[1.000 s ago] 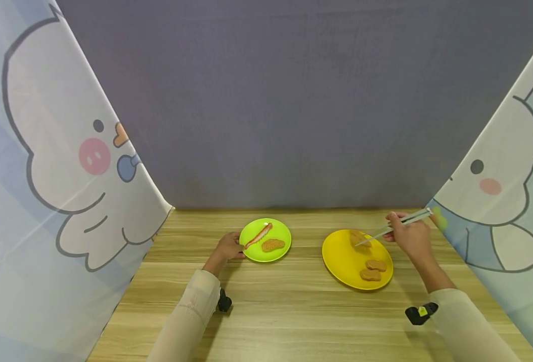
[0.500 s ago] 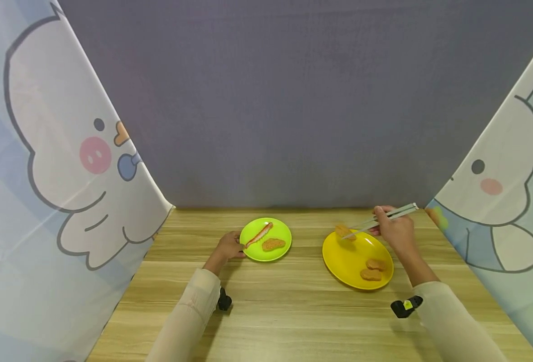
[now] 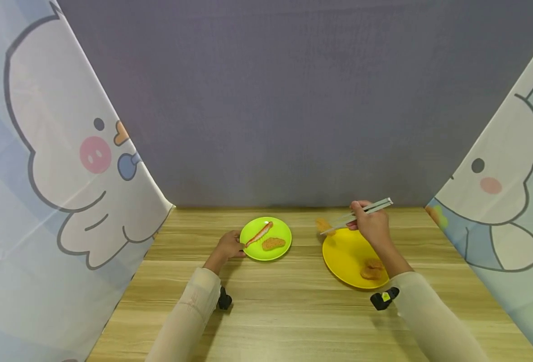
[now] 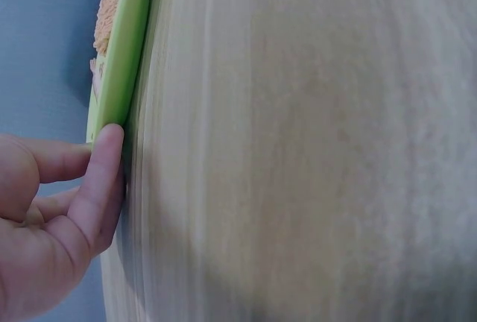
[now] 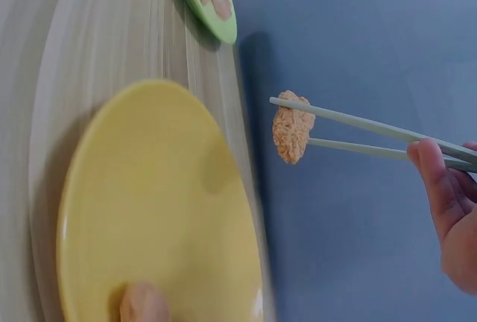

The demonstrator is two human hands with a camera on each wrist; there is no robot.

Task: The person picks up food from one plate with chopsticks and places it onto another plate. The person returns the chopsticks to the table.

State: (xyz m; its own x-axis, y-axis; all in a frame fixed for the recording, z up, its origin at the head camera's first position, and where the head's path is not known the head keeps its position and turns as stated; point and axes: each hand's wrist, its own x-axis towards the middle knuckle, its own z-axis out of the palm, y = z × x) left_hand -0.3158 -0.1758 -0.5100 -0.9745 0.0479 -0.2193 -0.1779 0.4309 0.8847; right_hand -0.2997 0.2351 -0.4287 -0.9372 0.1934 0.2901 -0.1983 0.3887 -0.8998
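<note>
My right hand (image 3: 374, 227) grips a pair of pale chopsticks (image 3: 372, 207). Pinched between their tips is a chicken nugget (image 5: 293, 127), raised off the table near the far left rim of the yellow plate (image 3: 342, 258). On that plate lie two more nuggets (image 3: 371, 273), partly behind the right forearm. At the left, my left hand (image 3: 230, 246) pinches the rim of a small green plate (image 3: 251, 232), its fingertips (image 4: 109, 137) against the plate's side in the left wrist view. The green plate bears one nugget (image 3: 273, 244) and a red-and-white shrimp-like strip (image 3: 261, 232).
The two plates stand apart on a wooden table (image 3: 289, 317). A grey cloth wall (image 3: 293, 110) rises behind the table. Cartoon-printed curtains (image 3: 67, 151) close off the left and right sides.
My right hand has carried the nugget in the chopsticks leftward, from over the yellow plate's far part to its left rim, higher up. The left hand and both plates have stayed put.
</note>
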